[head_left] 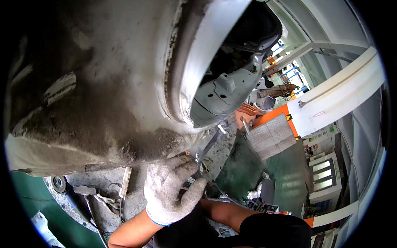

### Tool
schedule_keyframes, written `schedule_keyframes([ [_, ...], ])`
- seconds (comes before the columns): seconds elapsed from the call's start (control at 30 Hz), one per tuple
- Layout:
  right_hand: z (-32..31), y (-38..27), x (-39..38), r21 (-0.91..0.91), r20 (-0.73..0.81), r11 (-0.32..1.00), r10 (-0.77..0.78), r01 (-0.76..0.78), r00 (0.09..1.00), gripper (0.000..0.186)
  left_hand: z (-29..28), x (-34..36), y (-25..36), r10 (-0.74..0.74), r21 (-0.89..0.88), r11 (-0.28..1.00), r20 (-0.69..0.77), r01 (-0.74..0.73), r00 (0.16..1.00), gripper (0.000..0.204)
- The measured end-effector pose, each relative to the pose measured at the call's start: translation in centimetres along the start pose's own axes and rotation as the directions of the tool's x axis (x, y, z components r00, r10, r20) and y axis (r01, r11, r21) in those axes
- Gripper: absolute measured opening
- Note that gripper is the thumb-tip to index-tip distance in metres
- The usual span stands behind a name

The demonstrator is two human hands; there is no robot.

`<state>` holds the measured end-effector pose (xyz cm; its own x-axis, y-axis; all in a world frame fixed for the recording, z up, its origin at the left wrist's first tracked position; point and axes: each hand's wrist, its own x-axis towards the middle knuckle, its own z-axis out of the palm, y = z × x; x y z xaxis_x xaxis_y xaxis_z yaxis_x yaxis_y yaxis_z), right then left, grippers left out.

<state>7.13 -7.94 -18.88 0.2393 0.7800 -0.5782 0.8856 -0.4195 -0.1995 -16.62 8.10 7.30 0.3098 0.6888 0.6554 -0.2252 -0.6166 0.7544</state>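
Observation:
Above me a large dirty car body panel (124,95) fills the view, grey paint showing through brown grime, with a curved, worn opening edge. My left hand (169,188), in a white knitted glove with dark smudges, rests its fingers against the panel's lower edge. Its thumb stands apart, and nothing shows between thumb and fingers. From the lower right comes my bare right forearm (227,213) out of a black sleeve. The right hand is hidden behind the left glove. Just beyond the gloved fingers are a small shiny metal piece (197,158) and a flat grey strip (211,142).
A grey speckled round surface (140,175) lies below the panel. On its left are an angle grinder (62,186), a hammer (84,190), a pale rectangular block (125,182) and a crumpled cloth (108,203). An orange-and-white lift post (331,99) stands right, with a metal ramp plate (273,136).

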Motion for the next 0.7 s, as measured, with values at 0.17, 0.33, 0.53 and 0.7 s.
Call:
schedule_keyframes([
  [0.17, -1.3, 0.2, -1.6, 0.031, -0.018, 0.999, 0.020, -0.019, 1.000, 0.028, -0.1, 1.0, 0.9, -0.095, -0.148, 0.984, 0.003, 0.095, 0.995, 0.038],
  [0.33, -2.2, 0.7, -3.1, 0.055, -0.010, 0.998, 0.041, -0.040, 0.999, 0.028, 1.5, 1.2, 0.5, -0.070, -0.268, 0.962, -0.060, 0.051, 0.996, 0.038],
  [0.53, -2.9, 0.9, -4.3, 0.067, 0.006, 0.995, 0.067, -0.067, 0.998, 0.028, 2.4, 1.2, -0.3, -0.082, -0.375, 0.926, -0.085, 0.045, 0.993, 0.039],
  [0.7, -3.4, 1.1, -5.0, 0.077, 0.011, 0.993, 0.088, -0.088, 0.996, 0.028, 2.5, 0.8, -0.8, -0.125, -0.392, 0.915, -0.050, 0.096, 0.991, 0.039],
])
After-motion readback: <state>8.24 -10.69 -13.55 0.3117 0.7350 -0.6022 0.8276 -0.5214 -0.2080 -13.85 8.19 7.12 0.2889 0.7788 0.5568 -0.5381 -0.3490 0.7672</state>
